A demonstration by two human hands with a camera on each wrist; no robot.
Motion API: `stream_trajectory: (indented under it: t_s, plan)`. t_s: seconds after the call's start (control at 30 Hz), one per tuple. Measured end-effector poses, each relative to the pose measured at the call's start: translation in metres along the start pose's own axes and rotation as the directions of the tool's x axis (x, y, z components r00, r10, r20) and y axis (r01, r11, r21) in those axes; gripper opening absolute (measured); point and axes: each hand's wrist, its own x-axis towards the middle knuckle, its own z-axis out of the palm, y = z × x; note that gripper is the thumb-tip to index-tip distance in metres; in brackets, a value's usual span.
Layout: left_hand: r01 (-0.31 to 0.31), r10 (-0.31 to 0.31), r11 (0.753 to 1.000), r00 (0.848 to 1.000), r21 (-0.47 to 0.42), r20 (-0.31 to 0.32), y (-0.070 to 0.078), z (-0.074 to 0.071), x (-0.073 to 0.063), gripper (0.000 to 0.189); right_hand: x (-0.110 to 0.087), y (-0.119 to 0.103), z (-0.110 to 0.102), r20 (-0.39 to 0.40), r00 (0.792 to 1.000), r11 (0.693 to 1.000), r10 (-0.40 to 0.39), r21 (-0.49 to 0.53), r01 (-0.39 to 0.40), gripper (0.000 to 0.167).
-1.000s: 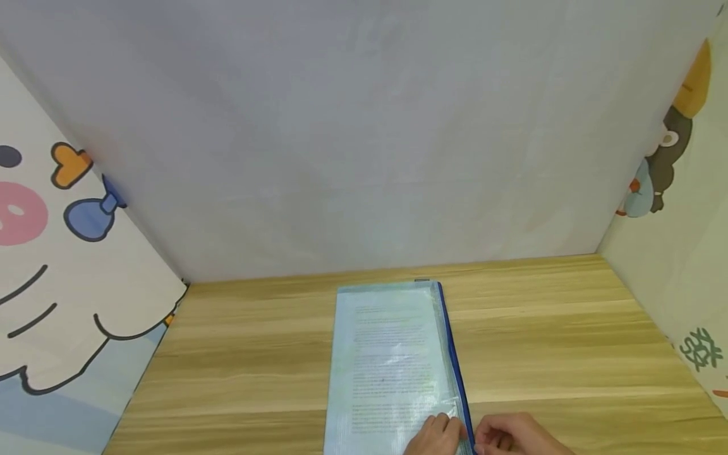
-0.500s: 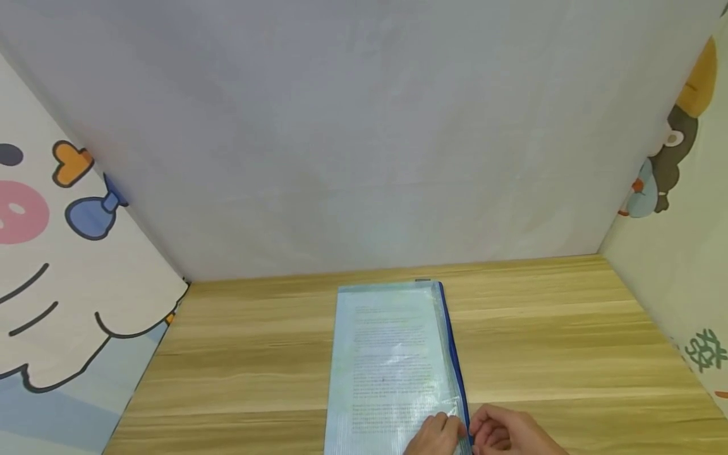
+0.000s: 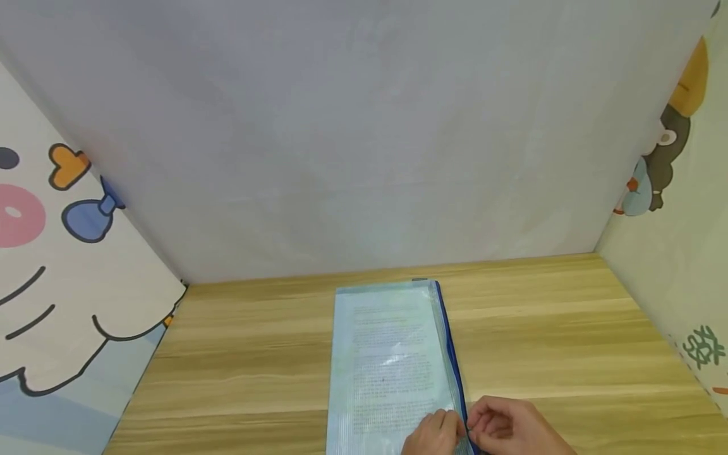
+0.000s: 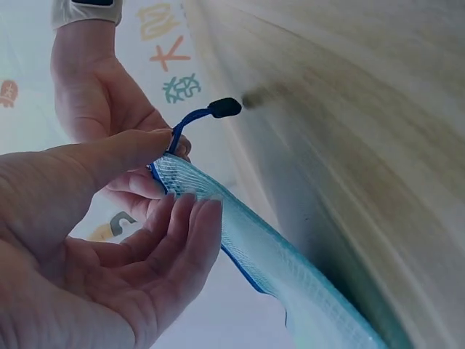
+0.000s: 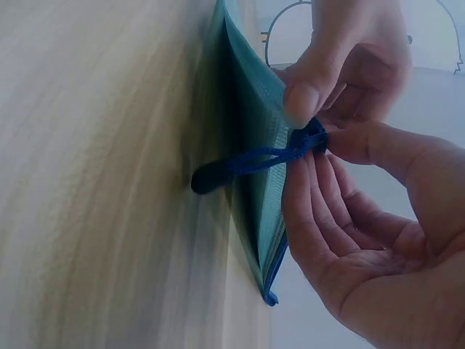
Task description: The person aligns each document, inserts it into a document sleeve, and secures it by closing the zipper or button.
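A translucent pale-blue zip pouch lies on the table with a printed sheet showing through it. Its dark blue zipper runs down the right side. My left hand pinches the pouch's right edge between thumb and fingers, near the lower end in the head view. Just right of it, my right hand pinches the zipper at its blue slider. From there a blue cord pull with a dark tab hangs loose. The pouch's near end is cut off in the head view.
The wood-grain table extends on both sides of the pouch. A plain pale wall stands behind it. Cartoon-printed panels flank the table on the left and right.
My right hand has moved slightly up along the zipper edge, away from the person. My left hand stays on the pouch edge in nearly the same place.
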Motion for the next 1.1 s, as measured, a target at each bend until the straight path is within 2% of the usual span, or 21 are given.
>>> stream_trajectory:
  t_s: [0.13,0.27,0.37,0.5,0.67,0.73,0.87,0.97,1.1]
  plan:
    - [-0.059,0.062,0.997,0.996,0.048,-0.067,0.000,-0.003,0.001,0.022,0.002,-0.006,0.000,-0.003,1.000,1.000,-0.017,-0.013,0.016,0.004]
    - [-0.133,0.147,0.986,0.977,0.100,-0.152,-0.003,-0.004,0.000,0.023,0.004,-0.009,0.001,0.003,0.999,0.999,-0.037,-0.039,0.037,0.003]
    - [-0.161,0.171,0.984,0.972,0.075,-0.162,-0.006,-0.006,-0.001,0.024,0.004,-0.011,0.001,0.012,0.999,0.998,-0.048,-0.050,0.049,0.004]
    - [-0.176,0.178,0.984,0.968,0.027,-0.175,-0.008,-0.010,-0.002,0.028,0.003,-0.012,0.000,0.018,0.997,0.996,-0.078,-0.039,0.079,0.006]
    - [-0.183,0.188,0.982,0.946,0.046,-0.265,-0.008,-0.010,-0.003,0.026,0.001,-0.017,0.001,0.012,0.996,0.996,-0.090,-0.017,0.090,0.009]
    - [-0.180,0.185,0.983,0.938,0.045,-0.293,-0.007,-0.010,-0.003,0.026,0.000,-0.019,0.000,0.016,0.998,0.998,-0.066,0.002,0.066,0.010]
    - [-0.173,0.159,0.985,0.940,-0.022,-0.301,-0.008,-0.012,-0.005,0.023,-0.002,-0.022,-0.001,0.044,0.998,0.999,-0.050,0.011,0.050,0.014]
    - [-0.168,0.138,0.983,0.948,-0.081,-0.285,-0.009,-0.015,-0.006,0.020,-0.001,-0.021,0.001,0.062,0.993,0.995,-0.101,-0.020,0.102,0.016]
    - [-0.182,0.144,0.977,0.945,-0.109,-0.293,-0.009,-0.016,-0.007,0.020,0.001,-0.022,0.002,0.052,0.989,0.987,-0.142,-0.062,0.145,0.014]
